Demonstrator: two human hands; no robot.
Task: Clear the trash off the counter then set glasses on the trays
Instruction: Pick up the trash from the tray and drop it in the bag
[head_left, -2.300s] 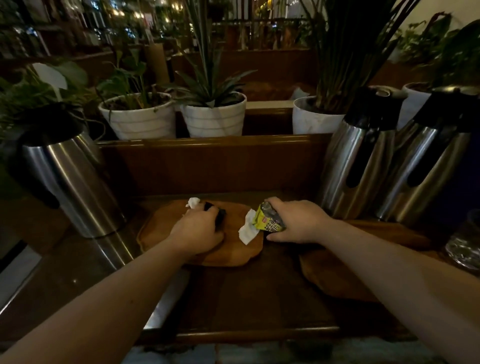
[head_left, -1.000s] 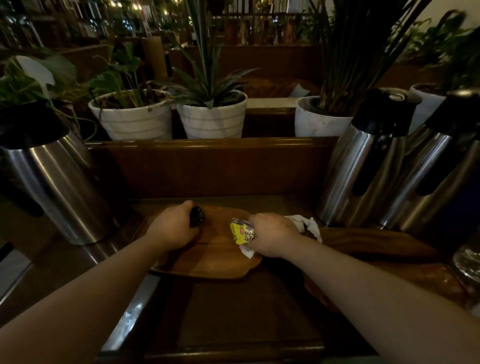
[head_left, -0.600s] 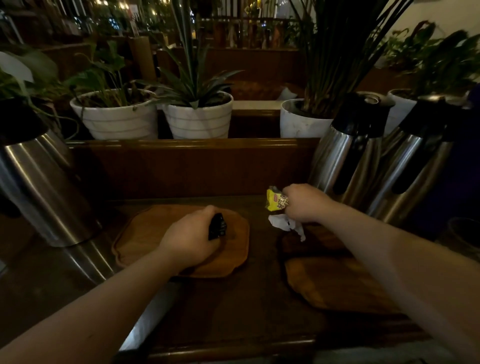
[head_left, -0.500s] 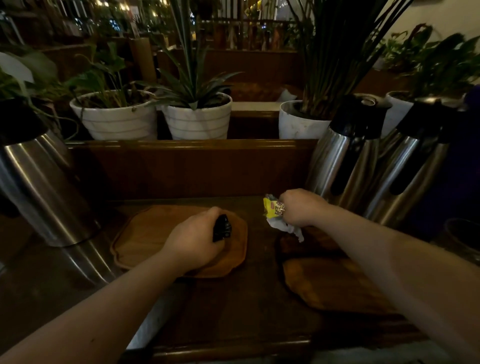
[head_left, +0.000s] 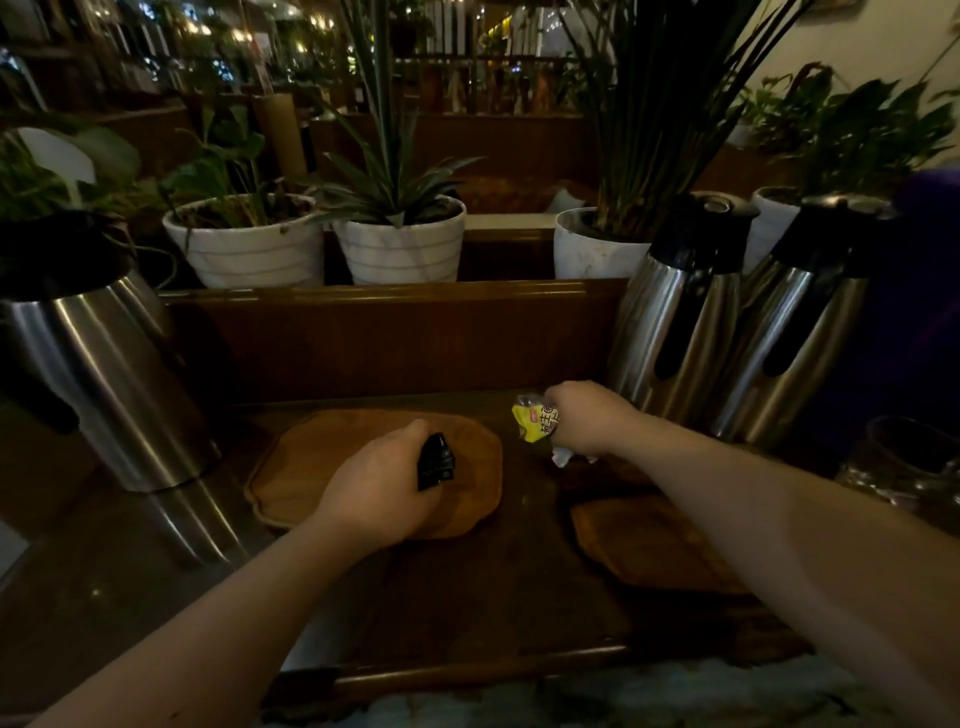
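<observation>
Now we saw the dark wooden desk (head_left: 483, 597) carrying two wooden trays: one tray (head_left: 322, 462) under our left hand (head_left: 379, 493), the other tray (head_left: 649, 545) nearer our right. The left grip was closed around a small black object (head_left: 435, 460). Our right hand (head_left: 587, 418) was fisted on a yellow wrapper (head_left: 535, 422) and white crumpled paper (head_left: 563, 456), above the desk between the trays.

The glasses (head_left: 906, 462) at the right edge are dim and blurred, and the right tray (head_left: 654, 540) lies partly under the forearm.
</observation>
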